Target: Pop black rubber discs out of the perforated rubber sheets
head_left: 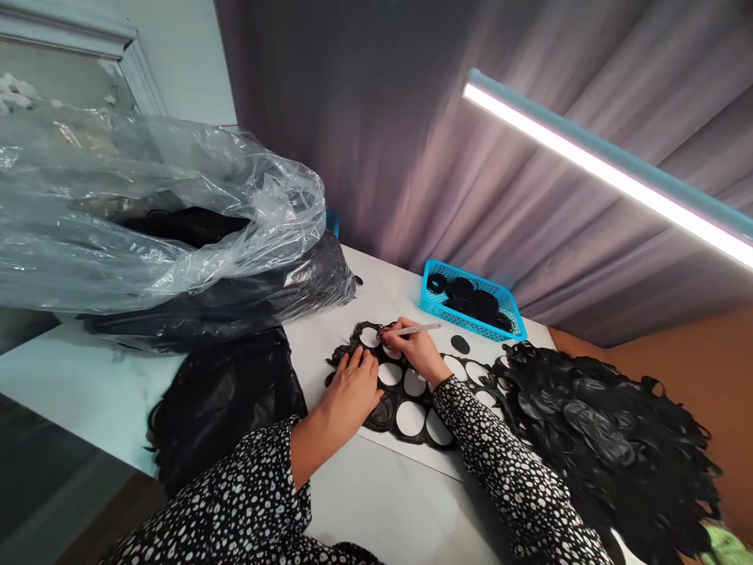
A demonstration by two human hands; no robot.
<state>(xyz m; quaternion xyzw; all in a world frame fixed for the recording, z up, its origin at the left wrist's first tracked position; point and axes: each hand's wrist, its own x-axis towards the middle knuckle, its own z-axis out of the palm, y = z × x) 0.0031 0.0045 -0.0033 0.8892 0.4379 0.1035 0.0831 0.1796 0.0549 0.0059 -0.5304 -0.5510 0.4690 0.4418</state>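
A thin black sheet [424, 420] with rows of round holes lies on a white board [405, 453]. My left hand [353, 386] rests flat on its left part, fingers spread. In my right hand [422, 353] is a slim, pale, pen-like tool [424, 327], pinched between the fingers. Its tip is at the far-left part of the sheet, near a hole; the fingers partly hide that spot. Beside my left hand, a black round [382, 412] still sits within the sheet. A loose black disc [460, 344] lies beyond my right wrist.
A blue basket [474, 315] at the back holds black discs and rings. At right is a heap of black cut scraps [605, 439]. To the left are folded black material [229, 400] and a large clear plastic bag [194, 169]. A lit tube lamp [605, 163] hangs above.
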